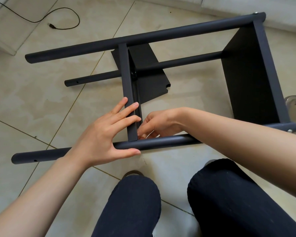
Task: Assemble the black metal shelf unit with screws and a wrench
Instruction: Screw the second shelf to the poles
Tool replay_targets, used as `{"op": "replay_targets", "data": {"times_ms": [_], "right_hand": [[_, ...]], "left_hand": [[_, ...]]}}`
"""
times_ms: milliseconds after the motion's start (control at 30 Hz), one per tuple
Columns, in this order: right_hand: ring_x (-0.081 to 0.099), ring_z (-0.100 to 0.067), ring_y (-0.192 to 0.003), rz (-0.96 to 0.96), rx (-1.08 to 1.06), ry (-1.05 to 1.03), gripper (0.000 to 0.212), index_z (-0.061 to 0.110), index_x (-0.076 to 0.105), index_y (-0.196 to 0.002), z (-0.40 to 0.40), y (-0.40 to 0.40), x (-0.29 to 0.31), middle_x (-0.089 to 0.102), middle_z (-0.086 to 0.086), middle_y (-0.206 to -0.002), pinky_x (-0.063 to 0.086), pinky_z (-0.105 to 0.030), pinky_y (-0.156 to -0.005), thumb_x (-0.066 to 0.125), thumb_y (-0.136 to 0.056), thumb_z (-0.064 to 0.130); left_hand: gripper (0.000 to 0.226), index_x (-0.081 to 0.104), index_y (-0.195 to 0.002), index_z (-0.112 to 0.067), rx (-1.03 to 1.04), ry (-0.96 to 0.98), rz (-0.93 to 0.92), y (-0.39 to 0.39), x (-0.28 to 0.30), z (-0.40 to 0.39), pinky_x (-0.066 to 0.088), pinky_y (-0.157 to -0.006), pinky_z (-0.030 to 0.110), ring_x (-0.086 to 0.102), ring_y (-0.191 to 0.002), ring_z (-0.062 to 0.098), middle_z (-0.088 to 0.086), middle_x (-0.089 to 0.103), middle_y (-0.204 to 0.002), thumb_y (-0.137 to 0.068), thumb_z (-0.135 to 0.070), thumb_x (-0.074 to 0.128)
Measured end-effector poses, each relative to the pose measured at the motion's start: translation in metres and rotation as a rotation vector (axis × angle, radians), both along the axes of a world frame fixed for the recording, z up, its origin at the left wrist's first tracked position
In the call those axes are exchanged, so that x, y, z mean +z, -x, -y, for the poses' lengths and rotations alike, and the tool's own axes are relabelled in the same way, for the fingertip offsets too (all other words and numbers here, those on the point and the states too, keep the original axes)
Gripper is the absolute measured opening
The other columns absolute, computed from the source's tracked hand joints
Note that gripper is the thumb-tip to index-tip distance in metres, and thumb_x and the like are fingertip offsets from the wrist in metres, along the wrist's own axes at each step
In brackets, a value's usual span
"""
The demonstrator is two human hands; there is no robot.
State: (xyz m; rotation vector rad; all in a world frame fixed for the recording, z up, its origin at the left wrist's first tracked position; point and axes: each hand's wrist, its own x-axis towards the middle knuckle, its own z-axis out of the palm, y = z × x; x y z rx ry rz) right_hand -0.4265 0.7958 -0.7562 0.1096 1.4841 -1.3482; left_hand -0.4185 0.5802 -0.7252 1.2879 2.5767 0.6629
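The black metal shelf unit lies on its side on the tiled floor. Its near tube leg runs left to right just in front of my knees. A middle shelf panel stands on edge between the far tube and the near one. My left hand lies with straight fingers across the panel's edge, thumb under the near tube. My right hand reaches inside the frame at the joint of panel and near tube, its fingertips pinching something small that I cannot make out. The end shelf is fixed at the right.
A third tube with a screw hole lies lower, behind the middle panel. A black cable curls on the floor at the far left. White furniture edges the far side. A bolt head shows at the near right corner. My knees fill the foreground.
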Motion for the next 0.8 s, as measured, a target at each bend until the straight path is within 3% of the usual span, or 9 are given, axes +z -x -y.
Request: {"op": "replay_targets", "data": {"times_ms": [167, 267, 433, 633, 800], "right_hand": [[0.058, -0.018, -0.084, -0.017, 0.006, -0.007, 0.015, 0.005, 0.066, -0.092, -0.0016, -0.0001, 0.0010, 0.060, -0.010, -0.091, 0.051, -0.026, -0.076, 0.061, -0.095, 0.019], [0.059, -0.016, -0.082, -0.019, 0.001, -0.001, 0.015, 0.005, 0.065, -0.098, -0.0031, -0.0003, 0.0008, 0.061, -0.008, -0.089, 0.052, -0.024, -0.074, 0.061, -0.095, 0.019], [0.059, -0.015, -0.075, -0.021, 0.019, -0.028, 0.021, 0.010, 0.068, -0.075, 0.0021, -0.0008, -0.0001, 0.061, -0.009, -0.084, 0.050, -0.028, -0.077, 0.060, -0.094, 0.017], [0.057, -0.013, -0.076, -0.038, 0.032, -0.005, 0.022, 0.011, 0.063, -0.073, 0.0029, -0.0012, -0.0006, 0.056, -0.012, -0.094, 0.050, -0.025, -0.076, 0.057, -0.094, 0.013], [0.058, -0.015, -0.076, -0.038, 0.021, 0.003, 0.024, 0.012, 0.065, -0.070, 0.0019, -0.0011, -0.0006, 0.060, -0.009, -0.084, 0.051, -0.026, -0.074, 0.059, -0.093, 0.013]], "left_hand": [[0.074, 0.057, -0.138, -0.021, -0.002, -0.005, 0.001, 0.0005, -0.0003, 0.0006, 0.039, -0.112, 0.043, 0.016, -0.155, 0.016, -0.008, 0.031, -0.163, -0.080, -0.066, 0.065], [0.074, 0.057, -0.138, -0.021, 0.001, -0.007, 0.004, 0.0004, -0.0001, 0.0004, 0.039, -0.112, 0.043, 0.016, -0.155, 0.016, -0.008, 0.032, -0.163, -0.080, -0.066, 0.064], [0.074, 0.058, -0.137, -0.020, 0.002, -0.004, 0.003, 0.0003, -0.0001, 0.0005, 0.039, -0.112, 0.042, 0.016, -0.155, 0.016, -0.008, 0.031, -0.163, -0.080, -0.066, 0.065], [0.075, 0.058, -0.137, -0.020, 0.004, -0.001, 0.006, 0.0000, -0.0001, 0.0003, 0.036, -0.112, 0.039, 0.015, -0.155, 0.015, -0.008, 0.031, -0.163, -0.080, -0.067, 0.064], [0.074, 0.057, -0.138, -0.022, 0.007, 0.013, 0.007, 0.0000, -0.0002, 0.0000, 0.035, -0.112, 0.038, 0.013, -0.155, 0.014, -0.010, 0.030, -0.163, -0.080, -0.068, 0.063]]}}
